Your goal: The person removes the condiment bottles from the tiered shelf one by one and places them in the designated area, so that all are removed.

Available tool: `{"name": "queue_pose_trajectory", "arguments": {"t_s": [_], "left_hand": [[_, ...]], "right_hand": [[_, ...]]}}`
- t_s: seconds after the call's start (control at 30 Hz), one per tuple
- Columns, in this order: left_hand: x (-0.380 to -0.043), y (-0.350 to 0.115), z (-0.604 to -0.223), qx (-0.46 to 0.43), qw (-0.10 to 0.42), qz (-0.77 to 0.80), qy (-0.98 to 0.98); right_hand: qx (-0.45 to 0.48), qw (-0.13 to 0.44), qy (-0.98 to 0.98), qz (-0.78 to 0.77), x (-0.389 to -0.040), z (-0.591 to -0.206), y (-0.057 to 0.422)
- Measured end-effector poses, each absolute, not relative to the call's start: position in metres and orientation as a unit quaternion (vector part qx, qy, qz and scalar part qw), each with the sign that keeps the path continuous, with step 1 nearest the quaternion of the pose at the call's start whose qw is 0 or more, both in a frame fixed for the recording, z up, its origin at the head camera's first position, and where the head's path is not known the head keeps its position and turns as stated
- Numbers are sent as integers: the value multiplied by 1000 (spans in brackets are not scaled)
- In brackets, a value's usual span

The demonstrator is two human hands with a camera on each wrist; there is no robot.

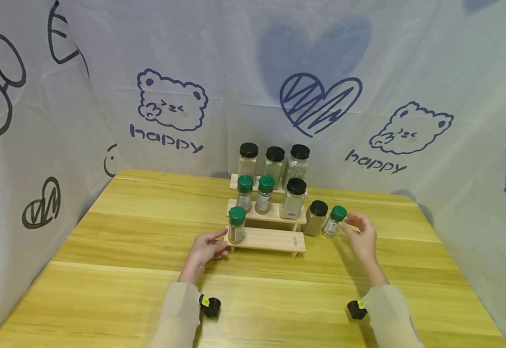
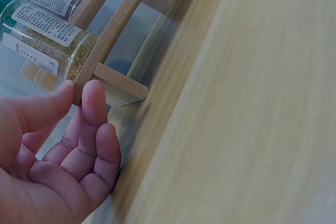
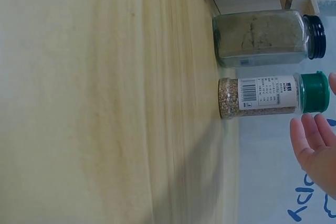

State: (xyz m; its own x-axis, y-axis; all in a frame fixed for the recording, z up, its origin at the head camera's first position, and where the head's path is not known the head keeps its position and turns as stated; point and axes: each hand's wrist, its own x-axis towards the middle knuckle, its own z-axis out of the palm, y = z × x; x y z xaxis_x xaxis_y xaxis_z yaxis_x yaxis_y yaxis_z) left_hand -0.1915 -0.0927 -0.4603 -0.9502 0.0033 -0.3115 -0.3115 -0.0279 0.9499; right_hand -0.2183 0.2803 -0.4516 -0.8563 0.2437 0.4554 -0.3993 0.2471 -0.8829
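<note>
A three-tier wooden spice rack [image 1: 270,240] stands on the table. My left hand [image 1: 206,250] pinches the left end of its lowest tier between thumb and forefinger, seen close in the left wrist view. Beside that grip, a green-capped spice jar [image 1: 236,226] stands on this tier. My right hand [image 1: 363,238] is beside the green cap of another spice jar [image 3: 262,96], which stands upright on the table with seed-like grains inside. Its fingers look loosely extended near the cap; contact is unclear. Next to that jar is a black-capped square jar [image 3: 262,38].
Two green-capped jars [image 1: 264,194] and a black-capped jar [image 1: 293,199] occupy the middle tier. Three black-capped jars [image 1: 274,166] line the top tier. A printed cloth [image 1: 244,63] hangs behind the wooden table [image 1: 126,241].
</note>
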Motion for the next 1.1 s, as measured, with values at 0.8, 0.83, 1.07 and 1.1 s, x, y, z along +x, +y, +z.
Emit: {"name": "queue_pose_trajectory", "arguments": {"t_s": [0.8, 0.83, 1.07, 1.1], "left_hand": [[-191, -93, -461, -109, 113, 710, 687], [-191, -93, -461, -108, 113, 711, 686], [-190, -93, -460, -108, 115, 711, 686], [-190, -93, -461, -108, 116, 710, 686]], "right_hand": [[69, 274, -727, 626, -194, -442, 254], [74, 271, -725, 629, -194, -442, 253], [135, 219, -721, 643, -202, -462, 255], [145, 214, -720, 644, -204, -466, 256]]}}
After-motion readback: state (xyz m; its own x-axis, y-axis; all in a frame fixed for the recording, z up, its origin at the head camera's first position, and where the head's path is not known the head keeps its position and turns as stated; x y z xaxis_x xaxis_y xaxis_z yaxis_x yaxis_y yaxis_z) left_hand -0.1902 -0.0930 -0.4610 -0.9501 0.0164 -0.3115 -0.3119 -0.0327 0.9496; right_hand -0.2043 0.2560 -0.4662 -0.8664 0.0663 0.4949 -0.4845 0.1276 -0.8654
